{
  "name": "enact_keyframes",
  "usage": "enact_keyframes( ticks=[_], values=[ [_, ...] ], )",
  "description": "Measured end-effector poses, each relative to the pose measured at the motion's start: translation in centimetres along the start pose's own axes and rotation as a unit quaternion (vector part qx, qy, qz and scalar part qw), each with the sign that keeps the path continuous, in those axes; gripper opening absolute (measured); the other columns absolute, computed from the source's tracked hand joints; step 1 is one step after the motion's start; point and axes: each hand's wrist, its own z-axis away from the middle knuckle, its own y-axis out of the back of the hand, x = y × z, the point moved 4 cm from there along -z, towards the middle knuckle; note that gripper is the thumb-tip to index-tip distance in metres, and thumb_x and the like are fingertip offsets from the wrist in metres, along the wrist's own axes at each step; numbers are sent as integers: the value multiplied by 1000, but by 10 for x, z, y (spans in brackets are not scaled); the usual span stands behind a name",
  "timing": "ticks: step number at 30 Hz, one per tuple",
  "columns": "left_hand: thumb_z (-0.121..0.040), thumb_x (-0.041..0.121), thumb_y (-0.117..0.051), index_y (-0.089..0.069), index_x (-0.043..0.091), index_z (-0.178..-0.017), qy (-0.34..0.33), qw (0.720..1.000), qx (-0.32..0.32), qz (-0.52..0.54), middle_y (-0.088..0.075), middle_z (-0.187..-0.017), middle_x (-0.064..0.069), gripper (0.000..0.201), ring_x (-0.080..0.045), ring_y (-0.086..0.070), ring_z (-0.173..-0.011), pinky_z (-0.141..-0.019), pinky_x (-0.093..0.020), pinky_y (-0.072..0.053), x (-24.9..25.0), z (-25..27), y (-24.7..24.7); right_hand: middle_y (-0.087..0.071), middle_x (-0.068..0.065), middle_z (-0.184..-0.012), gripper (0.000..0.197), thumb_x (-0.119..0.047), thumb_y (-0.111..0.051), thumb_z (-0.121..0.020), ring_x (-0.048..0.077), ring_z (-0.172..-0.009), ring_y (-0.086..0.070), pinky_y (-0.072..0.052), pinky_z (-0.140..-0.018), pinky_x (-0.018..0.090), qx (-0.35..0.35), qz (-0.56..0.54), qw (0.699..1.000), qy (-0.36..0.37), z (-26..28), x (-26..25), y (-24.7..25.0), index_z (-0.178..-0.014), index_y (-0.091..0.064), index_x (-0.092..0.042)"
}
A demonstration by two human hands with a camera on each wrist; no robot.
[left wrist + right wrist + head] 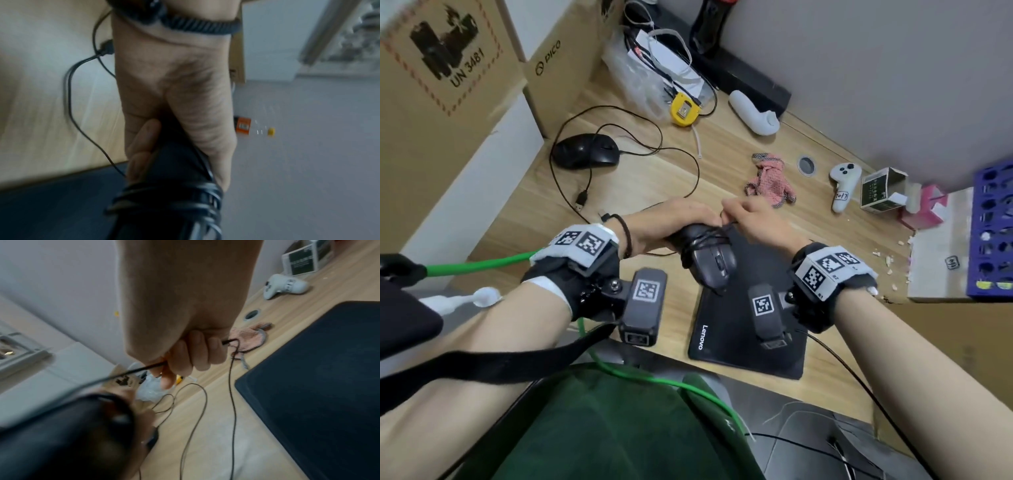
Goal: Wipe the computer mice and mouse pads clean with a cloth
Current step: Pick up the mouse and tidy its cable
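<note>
My left hand (671,222) grips a dark grey wired mouse (714,262) above the black Lenovo mouse pad (743,329); its cable is wound in several turns round the body (170,201). My right hand (753,219) pinches the mouse's black cable (228,341) in curled fingers just beyond the mouse. A second black mouse (587,150) lies on the desk at the far left, its cable looping loose. The pink cloth (770,180) lies crumpled on the desk beyond my right hand, untouched; it shows in the right wrist view too (249,340).
Cardboard boxes (458,78) stand at the left. A yellow tape measure (684,109), a plastic bag of cables (654,68), two white controllers (842,185), a small carton (881,188) and a blue rack (993,233) line the far and right sides. A loose USB plug (582,198) lies nearby.
</note>
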Motion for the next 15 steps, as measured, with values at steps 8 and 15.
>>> enact_keyframes(
  ticks=[8,15],
  values=[
    [-86,36,-63,-61,13,-83,-13,928,274,252,-59,-82,-7,23,-17,-46,-51,-34,-17,-34,-7,-18,29,-41,-6,-50,39,-33,-37,-102,2,-39,-38,-34,-49,21,-52,-35,998,-13,22,9,-49,-72,-59,-19],
    [-79,36,-70,-70,18,-83,-7,968,176,-176,-61,-73,5,18,-12,-53,-66,-53,-19,-40,-18,-16,19,-47,-11,-44,45,-27,-39,-103,1,-44,-43,-32,-52,15,8,59,995,74,5,-32,2,-67,-64,-16]
  ],
)
